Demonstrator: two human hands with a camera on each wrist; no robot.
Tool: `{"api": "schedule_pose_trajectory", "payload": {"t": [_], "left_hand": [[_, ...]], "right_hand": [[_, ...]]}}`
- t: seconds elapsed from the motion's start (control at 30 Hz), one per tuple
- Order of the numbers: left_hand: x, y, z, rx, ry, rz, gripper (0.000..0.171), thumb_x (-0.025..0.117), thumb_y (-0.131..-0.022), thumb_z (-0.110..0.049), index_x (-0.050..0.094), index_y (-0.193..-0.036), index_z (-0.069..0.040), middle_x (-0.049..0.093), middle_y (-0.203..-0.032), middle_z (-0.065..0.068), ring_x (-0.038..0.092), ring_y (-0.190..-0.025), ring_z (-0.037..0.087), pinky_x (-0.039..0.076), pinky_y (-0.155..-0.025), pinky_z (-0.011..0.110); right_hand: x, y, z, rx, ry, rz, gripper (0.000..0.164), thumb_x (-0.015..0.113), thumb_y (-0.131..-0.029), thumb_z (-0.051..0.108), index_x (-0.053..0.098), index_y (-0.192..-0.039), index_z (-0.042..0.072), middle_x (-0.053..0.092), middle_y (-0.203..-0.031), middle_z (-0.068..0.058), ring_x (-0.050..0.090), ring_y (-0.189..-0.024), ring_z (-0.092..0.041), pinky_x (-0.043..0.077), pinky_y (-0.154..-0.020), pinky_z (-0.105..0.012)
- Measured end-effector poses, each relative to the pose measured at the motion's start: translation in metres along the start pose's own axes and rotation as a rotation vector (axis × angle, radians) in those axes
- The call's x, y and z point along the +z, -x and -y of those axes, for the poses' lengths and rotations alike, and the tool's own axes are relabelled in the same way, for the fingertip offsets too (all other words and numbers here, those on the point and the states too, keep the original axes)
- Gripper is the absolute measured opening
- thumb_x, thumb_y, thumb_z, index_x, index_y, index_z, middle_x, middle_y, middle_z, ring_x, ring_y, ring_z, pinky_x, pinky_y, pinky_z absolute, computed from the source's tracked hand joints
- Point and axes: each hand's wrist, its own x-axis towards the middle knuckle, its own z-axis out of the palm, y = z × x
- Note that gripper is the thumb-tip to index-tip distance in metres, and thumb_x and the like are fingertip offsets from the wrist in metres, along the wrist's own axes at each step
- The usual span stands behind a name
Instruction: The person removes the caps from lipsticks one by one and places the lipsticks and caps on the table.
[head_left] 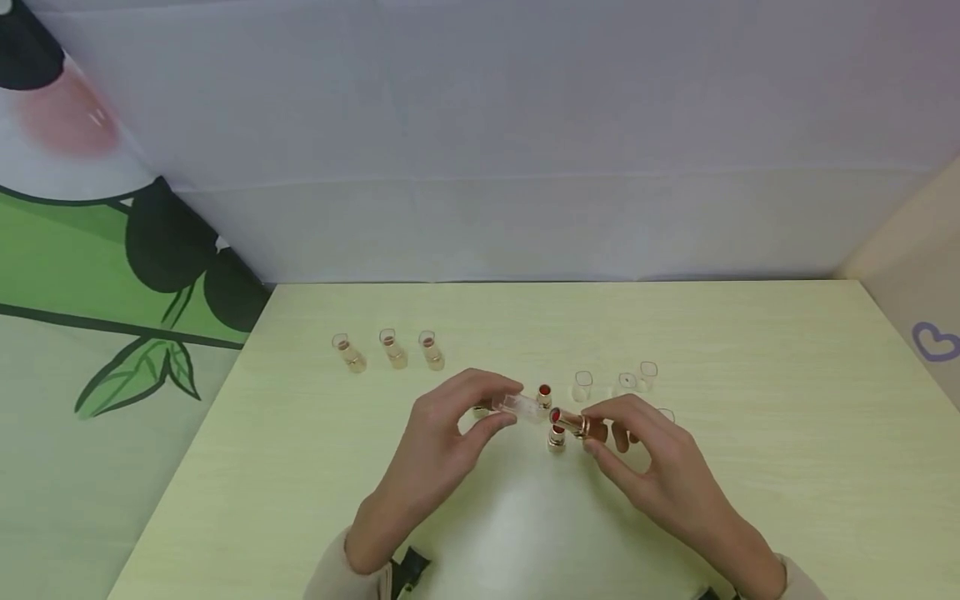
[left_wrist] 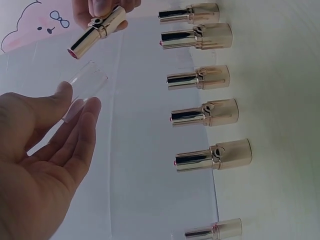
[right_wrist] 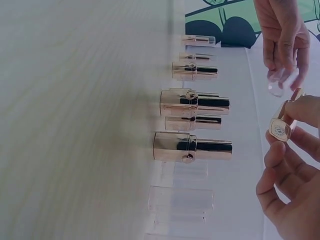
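My left hand (head_left: 442,442) pinches a clear lipstick cap (left_wrist: 91,82) between thumb and fingertips, its open end towards the right hand. In my right hand (head_left: 663,462) is a gold lipstick tube (head_left: 572,422), gripped by its base and tilted so that its red tip points at the cap. A small gap separates cap and tube in the left wrist view. Beneath and between the hands, uncapped lipsticks stand upright on the table, among them one lipstick (head_left: 556,439) close below the held tube and another lipstick (head_left: 544,394) just behind it.
At the back left stand three lipsticks (head_left: 393,353) with clear caps on. Several loose clear caps (head_left: 582,386) stand right of centre, some partly behind the right hand. A pale cloth wall (head_left: 525,225) rises along the table's (head_left: 750,350) back edge.
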Motion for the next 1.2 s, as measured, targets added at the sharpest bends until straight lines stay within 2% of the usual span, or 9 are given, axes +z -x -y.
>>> {"api": "schedule_pose_trajectory", "payload": {"t": [0.13,0.37,0.6,0.93,1.2], "left_hand": [[0.005,0.002,0.007,0.024,-0.069,0.038,0.033,0.083,-0.088,-0.007,0.075,-0.12,-0.013,0.075,-0.114,-0.002,0.069,-0.093,0.01,0.061,-0.082,0.026],[0.016,0.007,0.013,-0.036,-0.184,0.151,0.033,0.082,-0.09,-0.009,0.076,-0.121,-0.015,0.073,-0.112,-0.001,0.071,-0.097,0.013,0.062,-0.083,0.027],[0.026,0.011,0.019,-0.071,-0.251,0.234,0.031,0.08,-0.092,-0.009,0.075,-0.122,-0.014,0.072,-0.115,-0.001,0.073,-0.097,0.018,0.063,-0.084,0.029],[0.036,0.014,0.025,-0.078,-0.325,0.288,0.031,0.083,-0.088,-0.007,0.075,-0.117,-0.012,0.073,-0.113,0.002,0.072,-0.097,0.017,0.063,-0.087,0.032],[0.039,0.015,0.027,-0.043,-0.344,0.294,0.029,0.084,-0.085,-0.005,0.075,-0.113,-0.01,0.072,-0.107,0.002,0.07,-0.092,0.015,0.062,-0.084,0.031]], "right_hand": [[-0.001,0.001,0.0,-0.02,-0.003,-0.012,0.043,0.084,-0.083,0.002,0.07,-0.118,0.021,0.066,-0.102,0.015,0.052,-0.082,-0.001,0.045,-0.072,-0.015],[-0.002,0.004,0.001,-0.01,0.005,-0.01,0.042,0.084,-0.084,0.003,0.069,-0.118,0.023,0.065,-0.101,0.016,0.051,-0.082,0.001,0.044,-0.074,-0.012],[-0.004,0.007,0.004,0.013,0.016,0.008,0.042,0.084,-0.085,0.004,0.069,-0.119,0.023,0.066,-0.102,0.016,0.052,-0.082,0.001,0.043,-0.075,-0.011],[-0.008,0.009,0.006,0.035,0.034,0.02,0.043,0.084,-0.085,0.005,0.068,-0.12,0.023,0.065,-0.103,0.016,0.051,-0.082,0.001,0.042,-0.075,-0.012],[-0.008,0.009,0.005,-0.043,0.033,-0.045,0.05,0.085,-0.078,-0.001,0.069,-0.12,0.022,0.062,-0.094,0.014,0.05,-0.079,0.0,0.041,-0.072,-0.015]]}}
